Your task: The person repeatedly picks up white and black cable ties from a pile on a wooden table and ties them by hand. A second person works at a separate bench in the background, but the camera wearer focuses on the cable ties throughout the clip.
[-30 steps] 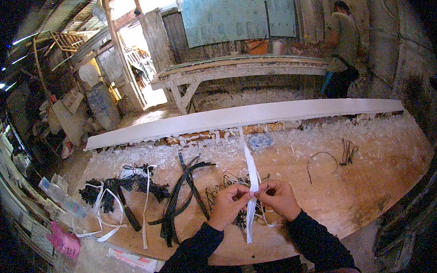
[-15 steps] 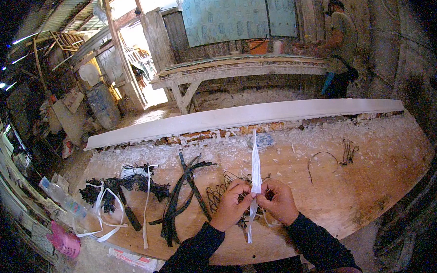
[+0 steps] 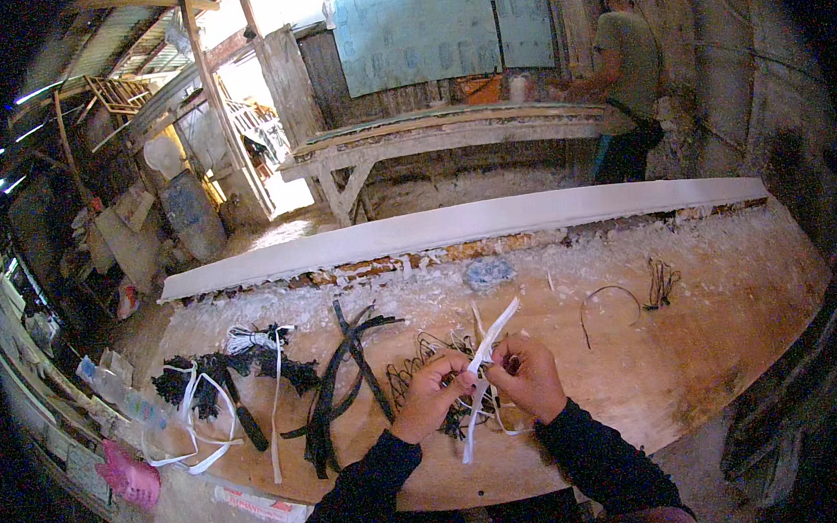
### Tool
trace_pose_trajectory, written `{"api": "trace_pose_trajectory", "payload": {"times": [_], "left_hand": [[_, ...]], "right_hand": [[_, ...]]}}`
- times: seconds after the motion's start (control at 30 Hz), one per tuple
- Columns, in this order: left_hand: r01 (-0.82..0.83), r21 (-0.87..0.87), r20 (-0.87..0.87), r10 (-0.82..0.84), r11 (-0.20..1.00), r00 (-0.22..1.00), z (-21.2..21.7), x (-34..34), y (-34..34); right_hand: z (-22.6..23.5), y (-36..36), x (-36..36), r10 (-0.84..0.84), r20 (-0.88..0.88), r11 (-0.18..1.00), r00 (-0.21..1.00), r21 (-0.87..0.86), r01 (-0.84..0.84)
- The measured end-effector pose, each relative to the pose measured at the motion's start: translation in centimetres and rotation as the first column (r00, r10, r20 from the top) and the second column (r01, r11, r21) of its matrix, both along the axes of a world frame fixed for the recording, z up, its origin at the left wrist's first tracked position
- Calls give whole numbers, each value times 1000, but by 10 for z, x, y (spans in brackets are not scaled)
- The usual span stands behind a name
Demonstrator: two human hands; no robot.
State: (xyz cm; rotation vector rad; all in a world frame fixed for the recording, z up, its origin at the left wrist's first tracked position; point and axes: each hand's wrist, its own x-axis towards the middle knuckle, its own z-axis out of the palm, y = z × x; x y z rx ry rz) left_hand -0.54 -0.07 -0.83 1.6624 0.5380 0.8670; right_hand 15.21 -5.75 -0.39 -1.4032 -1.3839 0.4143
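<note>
Between my two hands is a white strip (image 3: 490, 333), thin and crinkled, its upper part leaning right and its lower end hanging toward the table's near edge. My left hand (image 3: 431, 393) pinches it between thumb and fingers. My right hand (image 3: 529, 374) has its fingers closed on the same strip from the other side. Partly hidden beneath my hands lies a tangle of thin dark wire (image 3: 415, 371) with some white strands. Left of it, several black flat strips (image 3: 329, 394) lie crossed over one another.
On the wooden table (image 3: 623, 374) at left are a black-handled tool (image 3: 247, 424), white strips (image 3: 192, 420) and black cord bundles (image 3: 292, 372). Wire bits (image 3: 663, 282) lie at right. A white raised ledge (image 3: 474, 228) bounds the far side. Another person (image 3: 628, 71) stands at a bench (image 3: 450, 132).
The white strip was nearly upright and straight; now its upper part is folded and tilts right. Both hands stay on it, turned slightly. The person at the back has turned away.
</note>
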Motion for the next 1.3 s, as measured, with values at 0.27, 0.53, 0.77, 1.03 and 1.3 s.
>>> {"api": "trace_pose_trajectory", "payload": {"times": [0.27,0.53,0.77,1.03,1.3], "left_hand": [[80,-257,145,-44,963,988,4,-5,0],[253,-446,746,200,859,635,19,-54,30],[399,-104,990,56,911,131,33,-124,61],[228,-233,968,203,945,148,36,-150,62],[-562,-142,220,580,815,785,29,-77,47]], "right_hand": [[-1,0,-2,73,-20,997,997,-35,-73],[-3,2,8,50,150,987,987,-158,-26],[-3,3,16,54,153,937,987,-349,3],[-6,9,21,152,-244,882,958,-404,-243],[-3,14,17,-6,-176,979,984,-203,-31]]}}
